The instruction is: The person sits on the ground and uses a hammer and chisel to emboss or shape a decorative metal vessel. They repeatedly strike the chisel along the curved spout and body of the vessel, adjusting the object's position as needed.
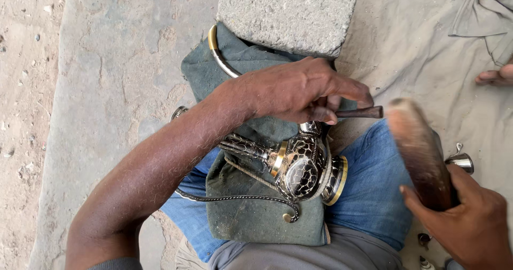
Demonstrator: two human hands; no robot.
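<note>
At the left of the frame is sandy ground [26,88], then a grey cloth sheet [117,88] with a stone block [286,13] at the upper middle. In the centre an engraved metal pot [299,168] lies on a green cloth [246,216] over the person's lap. The left hand [299,91] reaches across, fingers closed on a thin wooden-handled tool [360,112] above the pot. At lower right, the right hand [470,227] grips a blurred horn-shaped mallet [422,152].

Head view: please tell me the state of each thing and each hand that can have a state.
Left hand: closed on a dark tool, pressed to the vessel.
Dark tool: held level, tip hidden.
Metal vessel: lying on its side on the green cloth.
Right hand: gripping the mallet.
Mallet: raised, motion-blurred.
Green cloth: draped over the lap.
</note>
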